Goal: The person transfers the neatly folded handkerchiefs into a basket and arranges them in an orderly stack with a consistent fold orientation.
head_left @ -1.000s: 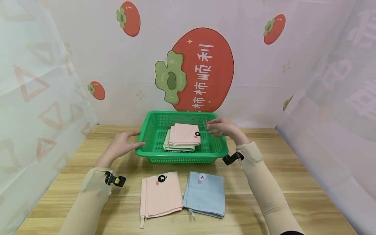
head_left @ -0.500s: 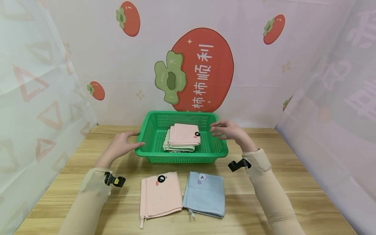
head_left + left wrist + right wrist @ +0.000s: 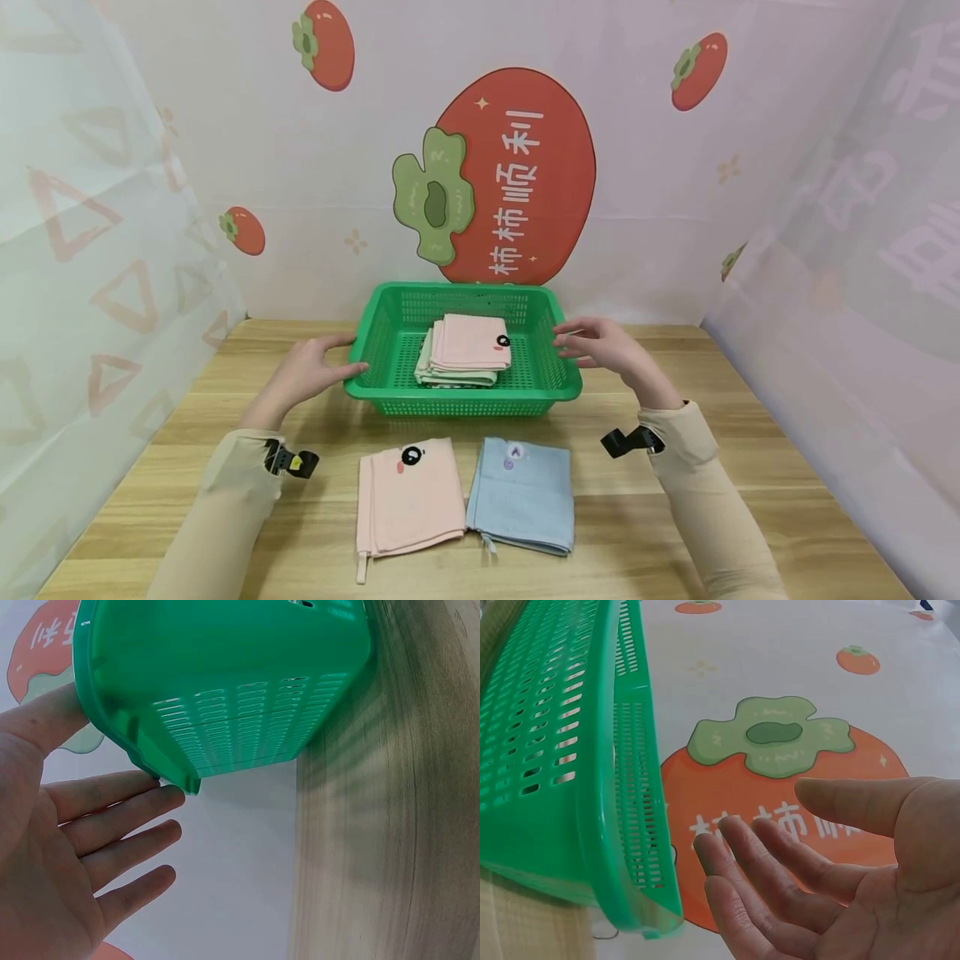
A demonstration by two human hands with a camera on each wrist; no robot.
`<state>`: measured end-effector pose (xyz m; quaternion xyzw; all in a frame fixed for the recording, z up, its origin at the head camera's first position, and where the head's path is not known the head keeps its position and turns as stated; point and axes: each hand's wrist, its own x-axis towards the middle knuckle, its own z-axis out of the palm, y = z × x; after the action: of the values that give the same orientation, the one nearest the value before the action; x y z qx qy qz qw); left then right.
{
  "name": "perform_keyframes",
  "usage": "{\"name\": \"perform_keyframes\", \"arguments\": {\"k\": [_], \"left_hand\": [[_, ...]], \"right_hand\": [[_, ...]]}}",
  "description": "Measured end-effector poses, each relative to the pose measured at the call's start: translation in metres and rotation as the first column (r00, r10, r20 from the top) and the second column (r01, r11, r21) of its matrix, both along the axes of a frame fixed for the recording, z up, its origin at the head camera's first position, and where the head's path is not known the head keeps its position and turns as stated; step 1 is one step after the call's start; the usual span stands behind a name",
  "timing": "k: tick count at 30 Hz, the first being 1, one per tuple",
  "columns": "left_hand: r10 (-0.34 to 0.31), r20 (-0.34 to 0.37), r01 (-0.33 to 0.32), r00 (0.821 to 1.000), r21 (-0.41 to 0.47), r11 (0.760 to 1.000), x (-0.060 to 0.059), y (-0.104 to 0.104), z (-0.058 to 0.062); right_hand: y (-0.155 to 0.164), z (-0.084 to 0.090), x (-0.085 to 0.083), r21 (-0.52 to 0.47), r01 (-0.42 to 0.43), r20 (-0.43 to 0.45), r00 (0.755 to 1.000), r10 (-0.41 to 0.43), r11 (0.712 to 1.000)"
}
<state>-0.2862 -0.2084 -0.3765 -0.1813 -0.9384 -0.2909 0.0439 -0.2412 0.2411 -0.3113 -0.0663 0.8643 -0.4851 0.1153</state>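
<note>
A green plastic basket (image 3: 450,406) stands at the middle of the wooden table (image 3: 750,467). Inside it lies a stack of folded towels (image 3: 468,350) with a pink one on top. My left hand (image 3: 318,367) rests against the basket's left rim with straight fingers; in the left wrist view the left hand (image 3: 82,847) has its thumb on the basket (image 3: 225,697). My right hand (image 3: 596,343) hovers just outside the right rim, fingers straight, holding nothing. In the right wrist view the right hand (image 3: 817,892) stays a little apart from the basket (image 3: 570,765).
A folded pink towel (image 3: 411,496) and a folded blue towel (image 3: 522,496) lie side by side on the table in front of the basket. Printed curtains with persimmon pictures close in the back and both sides.
My right hand has drawn back to the right, from over the basket's inside to just outside its right rim. The left hand and the basket have stayed put.
</note>
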Motion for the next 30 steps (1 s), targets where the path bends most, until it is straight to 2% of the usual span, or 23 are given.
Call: {"name": "perform_keyframes", "arguments": {"k": [10,30], "left_hand": [[0.003,0.016,-0.003,1.000,0.001,1.000,0.000,0.001,0.003],[0.009,0.028,-0.009,1.000,0.002,1.000,0.001,0.001,0.004]], "right_hand": [[0.011,-0.003,0.016,-0.006,-0.011,-0.025,1.000,0.010,1.000],[0.025,-0.020,0.037,-0.015,0.005,0.001,1.000,-0.005,1.000]]}}
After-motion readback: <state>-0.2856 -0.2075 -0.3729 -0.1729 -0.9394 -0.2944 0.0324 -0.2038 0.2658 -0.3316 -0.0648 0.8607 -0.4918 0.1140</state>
